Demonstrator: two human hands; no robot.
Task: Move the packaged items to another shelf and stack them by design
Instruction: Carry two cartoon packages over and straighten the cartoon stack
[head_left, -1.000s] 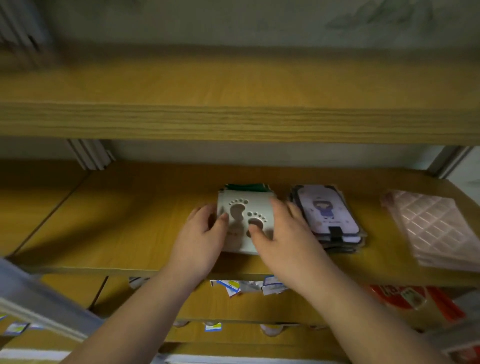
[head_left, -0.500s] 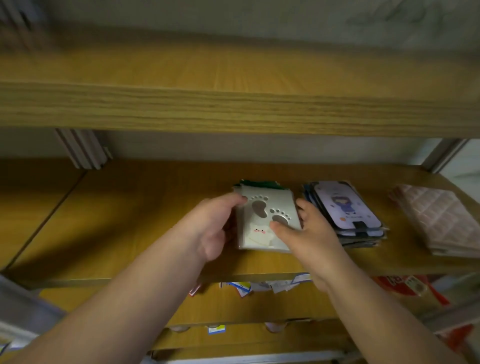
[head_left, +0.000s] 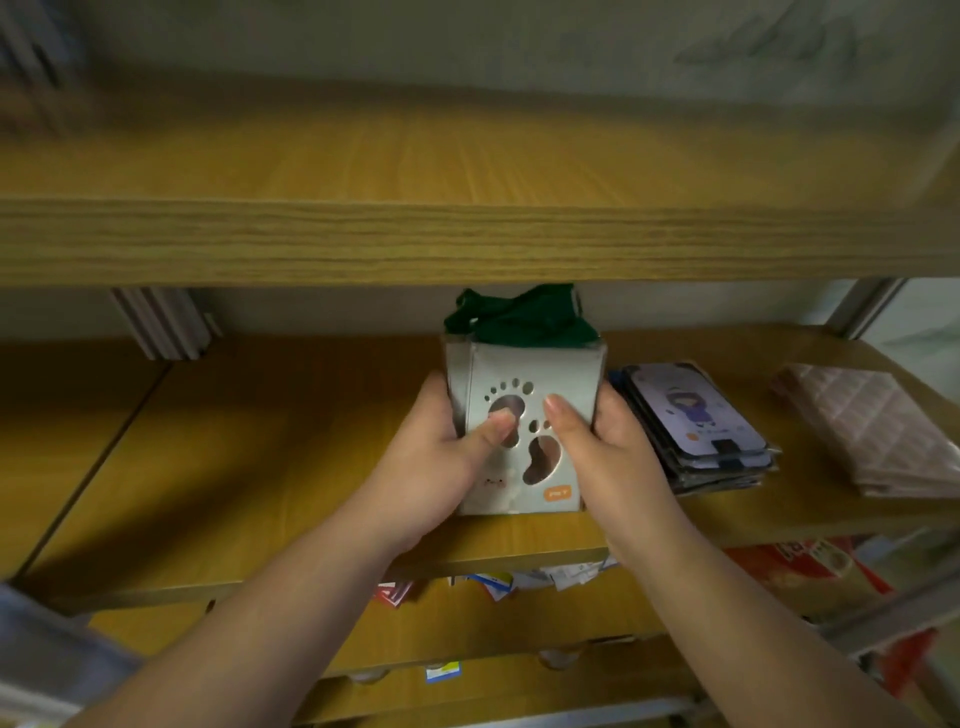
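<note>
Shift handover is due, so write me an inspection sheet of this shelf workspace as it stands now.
Surface: wooden middle shelf, bare wood left of the hands.
Job's things: footprint packs, a bundle gripped from both sides; girl-design stack and pink quilted stack lying to its right.
Clutter: loose tags on the shelf below; red packets lower right.
Hands: left hand and right hand both hold the bundle, thumbs on its front.
Cables: nothing seen.
Surroundings: upper shelf above; grey wall behind.
</note>
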